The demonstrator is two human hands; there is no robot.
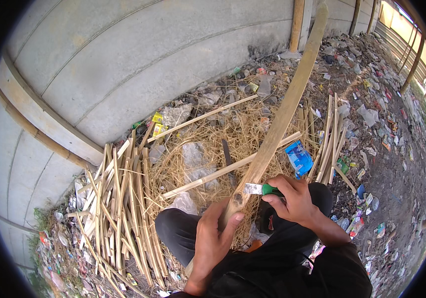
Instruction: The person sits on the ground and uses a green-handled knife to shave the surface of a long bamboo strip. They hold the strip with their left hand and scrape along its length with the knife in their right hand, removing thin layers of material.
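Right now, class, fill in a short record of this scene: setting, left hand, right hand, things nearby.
Setting: littered ground beside a grey concrete wall
Left hand: grips the long bamboo slat near its lower end
Right hand: holds a green-handled knife, blade against the slat
Nearby: bamboo strips at left, dry shavings, blue packet

A long bamboo slat (282,114) runs from the person's lap up toward the wall (123,54) behind. A heap of split strips (116,198) lies on the ground to its left, another bundle (329,136) to its right, straw shavings (208,144) between them.
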